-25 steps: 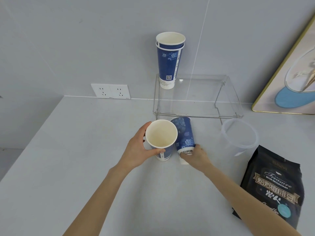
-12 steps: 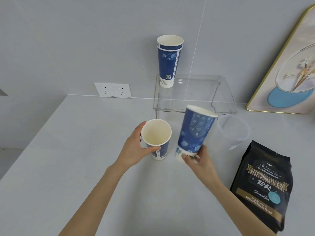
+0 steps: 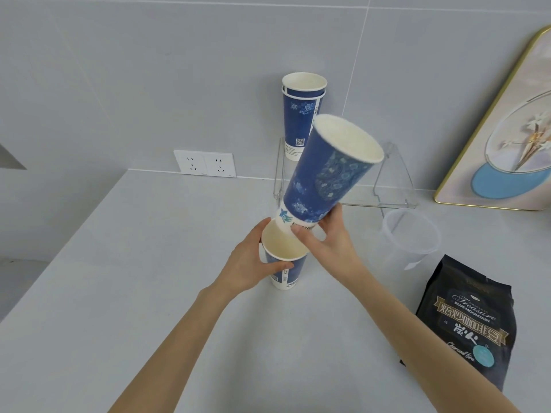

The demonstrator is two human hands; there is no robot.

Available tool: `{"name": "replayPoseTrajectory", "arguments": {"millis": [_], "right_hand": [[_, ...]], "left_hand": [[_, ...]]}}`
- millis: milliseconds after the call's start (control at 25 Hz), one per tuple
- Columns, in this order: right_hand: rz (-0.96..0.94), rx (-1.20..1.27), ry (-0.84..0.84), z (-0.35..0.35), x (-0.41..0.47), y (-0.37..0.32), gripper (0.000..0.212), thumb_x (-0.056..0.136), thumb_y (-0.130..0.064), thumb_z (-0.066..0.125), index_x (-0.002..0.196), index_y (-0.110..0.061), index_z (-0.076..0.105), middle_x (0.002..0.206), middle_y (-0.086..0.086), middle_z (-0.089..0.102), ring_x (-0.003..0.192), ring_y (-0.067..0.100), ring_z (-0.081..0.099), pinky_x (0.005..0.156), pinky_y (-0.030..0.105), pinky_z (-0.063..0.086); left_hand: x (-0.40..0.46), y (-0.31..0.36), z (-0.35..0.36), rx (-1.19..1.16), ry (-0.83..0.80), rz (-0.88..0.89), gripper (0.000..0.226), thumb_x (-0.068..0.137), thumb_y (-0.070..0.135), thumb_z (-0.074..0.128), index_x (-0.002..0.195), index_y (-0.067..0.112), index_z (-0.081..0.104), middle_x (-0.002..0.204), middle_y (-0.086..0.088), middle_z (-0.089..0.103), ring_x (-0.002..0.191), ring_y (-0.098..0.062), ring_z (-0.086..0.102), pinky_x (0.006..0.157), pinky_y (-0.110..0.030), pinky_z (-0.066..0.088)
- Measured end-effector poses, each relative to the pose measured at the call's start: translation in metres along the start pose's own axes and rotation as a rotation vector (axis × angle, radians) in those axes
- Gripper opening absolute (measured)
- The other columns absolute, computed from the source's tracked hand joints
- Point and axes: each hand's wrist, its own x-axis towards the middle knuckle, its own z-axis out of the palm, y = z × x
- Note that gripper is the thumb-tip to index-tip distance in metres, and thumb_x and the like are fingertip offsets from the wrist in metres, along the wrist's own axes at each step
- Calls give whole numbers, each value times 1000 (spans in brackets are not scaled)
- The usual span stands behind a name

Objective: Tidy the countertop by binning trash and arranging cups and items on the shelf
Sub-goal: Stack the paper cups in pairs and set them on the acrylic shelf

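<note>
At centre frame a tall blue paper cup (image 3: 328, 171) is held tilted by the right hand (image 3: 326, 241), the grip pinching its white base just over the mouth of a second cup (image 3: 283, 257), which is wrapped by the left hand (image 3: 250, 263) on the desk (image 3: 119, 293). Both are judged light, thin-walled and easily crushed, best taken low near the stiffer base. Two nested cups (image 3: 301, 114) are seen on the clear shelf (image 3: 390, 186), where open room remains at right; a plastic cup (image 3: 411, 236) and coffee bag (image 3: 468, 326) crowd the lower right

coffee bag (image 3: 465, 332) reads "Treasure BLUE MOUNTAIN"
</note>
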Motion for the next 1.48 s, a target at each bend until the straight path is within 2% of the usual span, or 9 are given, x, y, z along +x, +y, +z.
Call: {"name": "replayPoseTrajectory", "arguments": {"millis": [240,480,600,680,800,1040,1160,1320,1480], "right_hand": [[129,-59,-139,5,-13,26,72,79,-21,66,134,-20,20,136,-4,39,122,12,42,95,25,42],[32,-44,-141,-5,-21,37,77,79,-18,66,136,-33,16,132,-27,32,131,5,33,98,6,32],[8,-93,-171,-6,-19,37,85,76,-24,68,138,-36,11,136,-25,30,132,4,31,106,20,26],[-25,-167,-201,-7,-18,36,87,74,-29,69,140,-34,12,140,-20,27,131,1,29,106,16,26],[-183,-408,-263,-14,-17,33,74,76,-29,67,135,-35,23,142,-16,24,131,2,28,104,6,24],[-406,-664,-200,-30,-12,28,17,81,-15,64,97,-12,65,133,5,50,115,23,54,91,32,48],[-483,-702,-174,-32,-9,16,14,81,-14,64,94,-11,66,119,6,60,105,26,60,80,37,54],[-593,-643,-82,-40,5,-13,16,79,-12,64,95,-9,64,110,8,62,100,21,60,82,26,48],[-660,-591,-2,-48,25,-42,18,80,-9,63,97,-4,63,108,13,61,93,15,57,83,33,53]], "left_hand": [[-3,4,-1,-23,-18,1,83,62,39,76,130,30,29,129,7,50,106,-9,48,85,-23,40],[-6,4,-3,-41,17,34,75,55,42,79,116,42,35,98,39,42,96,-4,48,64,-1,40],[-6,6,-6,-35,-39,68,83,57,43,77,120,53,24,112,34,43,108,-8,47,78,-8,39],[-5,6,-7,16,-67,39,99,59,45,75,135,36,13,133,13,42,120,-17,43,95,-28,43],[-7,9,-14,130,-46,64,101,64,40,74,139,25,7,146,1,26,126,-18,37,103,-33,37],[-19,14,-27,493,-2,462,32,77,29,64,108,22,57,140,3,39,120,-17,43,87,-28,42],[-17,19,-33,392,49,437,22,75,27,67,95,20,62,134,6,46,104,-13,51,83,-27,44],[-4,39,-49,284,137,484,28,73,27,69,98,20,59,127,10,48,109,-2,47,89,-28,45],[14,68,-63,222,232,553,34,73,30,68,104,24,55,125,13,42,106,5,43,85,-18,44]]}}
